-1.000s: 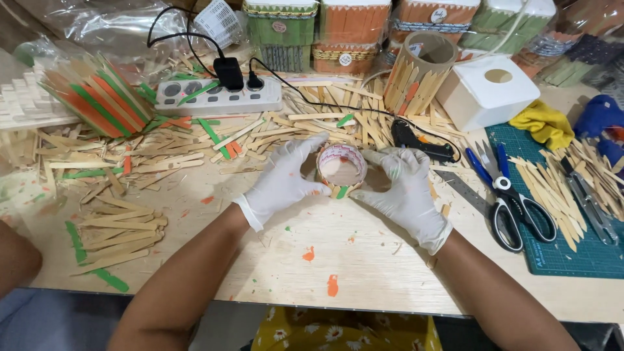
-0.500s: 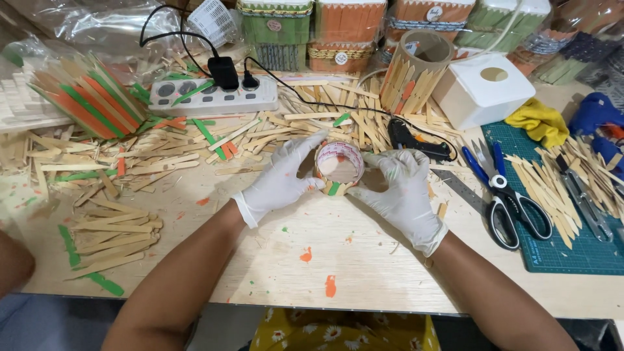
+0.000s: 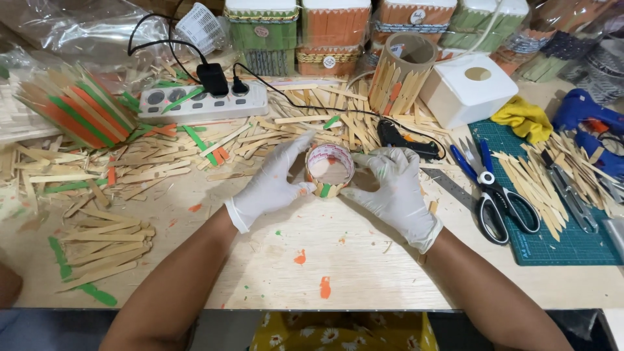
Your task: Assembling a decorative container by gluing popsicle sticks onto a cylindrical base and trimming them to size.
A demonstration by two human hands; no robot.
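Gloved hands [image 3: 273,188] [image 3: 398,192] — same grip on tape roll [image 3: 329,170] — unmoved.

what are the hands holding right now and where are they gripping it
Both gloved hands, left hand and right hand, hold a small round tube partly covered with craft sticks, fingers pressed against its outer sides just above the table.

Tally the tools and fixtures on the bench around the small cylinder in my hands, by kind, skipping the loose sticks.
Scissors: 1
Power strip: 1
Black glue gun: 1
Green cutting mat: 1
White box with round hole: 1
Tall stick-covered cylinder: 1
Total: 6
Left hand and right hand both grip the small cylinder.
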